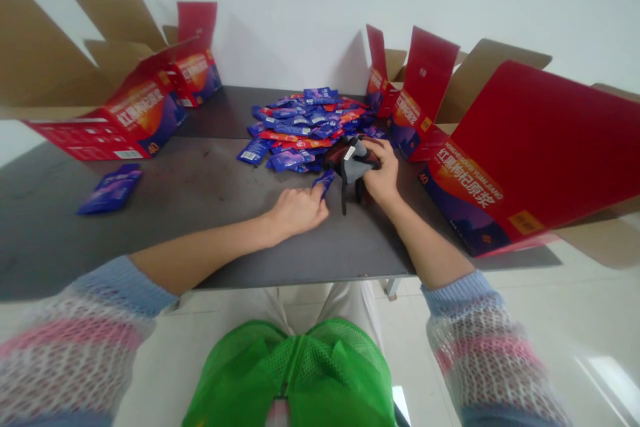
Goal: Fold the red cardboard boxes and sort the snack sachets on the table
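My right hand (383, 170) is clasping a dark object (357, 165); curled left hand (300, 211) touching a blue sachet (326, 181), grip unclear; big heap (300, 121) remaining.

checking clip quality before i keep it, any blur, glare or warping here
Head view: the large right-hand box looks stretched towards the frame edge; head view: bright glare on the floor at lower right, soft shadows on the wall; head view: small print on the piled sachets is too soft to read.
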Tool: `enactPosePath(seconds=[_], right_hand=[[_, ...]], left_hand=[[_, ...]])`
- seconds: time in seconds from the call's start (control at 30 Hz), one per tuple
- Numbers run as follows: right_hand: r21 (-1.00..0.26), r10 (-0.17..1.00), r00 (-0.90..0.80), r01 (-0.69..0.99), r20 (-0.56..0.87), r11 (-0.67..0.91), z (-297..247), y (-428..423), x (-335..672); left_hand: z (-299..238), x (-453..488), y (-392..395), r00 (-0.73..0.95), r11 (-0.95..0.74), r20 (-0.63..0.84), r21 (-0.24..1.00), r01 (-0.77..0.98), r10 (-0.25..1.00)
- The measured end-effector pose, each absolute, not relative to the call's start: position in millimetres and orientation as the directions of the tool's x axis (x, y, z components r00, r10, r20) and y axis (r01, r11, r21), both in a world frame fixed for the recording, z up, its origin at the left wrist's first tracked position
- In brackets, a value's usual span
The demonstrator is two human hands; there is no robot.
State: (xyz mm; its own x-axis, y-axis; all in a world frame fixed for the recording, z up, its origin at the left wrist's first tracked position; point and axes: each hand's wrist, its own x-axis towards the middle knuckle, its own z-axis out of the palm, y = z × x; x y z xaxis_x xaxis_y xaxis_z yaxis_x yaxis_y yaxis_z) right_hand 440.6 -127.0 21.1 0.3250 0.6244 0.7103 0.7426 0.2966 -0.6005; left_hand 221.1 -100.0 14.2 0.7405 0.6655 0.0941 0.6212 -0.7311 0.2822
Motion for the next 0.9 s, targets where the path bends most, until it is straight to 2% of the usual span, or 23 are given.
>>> enactPosePath(seconds=[0.07, 0.13, 0.2, 0.23, 0.33, 0.43, 0.57, 0.7, 0.8, 0.9], right_hand=[[-0.653, 0.642, 0.339, 0.674, 0.688, 0.344, 27, -131, 429], [-0.713, 0.700, 0.322, 0.590, 0.638, 0.379, 32, -136, 418], [-0.768, 0.775, 0.261, 0.498, 0.576, 0.403, 33, -141, 408], [-0.780, 0.804, 0.216, 0.471, 0.554, 0.411, 32, -143, 402], [-0.724, 0.859, 0.037, 0.556, 0.511, 0.407, 25, -147, 387], [-0.551, 0.924, -0.076, 0.784, 0.375, 0.288, 20, -151, 374], [-0.362, 0.972, 0.012, 0.929, 0.233, 0.075, 23, -155, 368], [-0.238, 0.947, 0.200, 0.961, 0.250, -0.140, 21, -152, 390], [-0.256, 0.901, 0.296, 0.942, 0.318, -0.219, 20, -147, 422], [-0.408, 0.872, 0.281, 0.907, 0.401, -0.104, 28, -144, 446]], left_hand=[[15, 217, -90, 0.682, -0.669, 0.148, 0.423, 0.611, 0.716], [13, 212, -77, 0.603, -0.539, 0.173, 0.677, 0.501, 0.779], [10, 209, -67, 0.518, -0.266, 0.076, 0.915, 0.302, 0.852], [8, 209, -63, 0.494, -0.105, -0.001, 0.977, 0.187, 0.870], [6, 213, -55, 0.484, 0.241, -0.197, 0.970, -0.031, 0.853], [7, 218, -50, 0.539, 0.371, -0.318, 0.928, 0.011, 0.780], [9, 217, -47, 0.591, 0.355, -0.341, 0.930, 0.098, 0.731], [14, 214, -50, 0.591, 0.402, -0.384, 0.909, 0.109, 0.709], [20, 217, -51, 0.530, 0.440, -0.437, 0.889, 0.130, 0.726], [23, 221, -49, 0.508, 0.475, -0.483, 0.866, 0.155, 0.714]])
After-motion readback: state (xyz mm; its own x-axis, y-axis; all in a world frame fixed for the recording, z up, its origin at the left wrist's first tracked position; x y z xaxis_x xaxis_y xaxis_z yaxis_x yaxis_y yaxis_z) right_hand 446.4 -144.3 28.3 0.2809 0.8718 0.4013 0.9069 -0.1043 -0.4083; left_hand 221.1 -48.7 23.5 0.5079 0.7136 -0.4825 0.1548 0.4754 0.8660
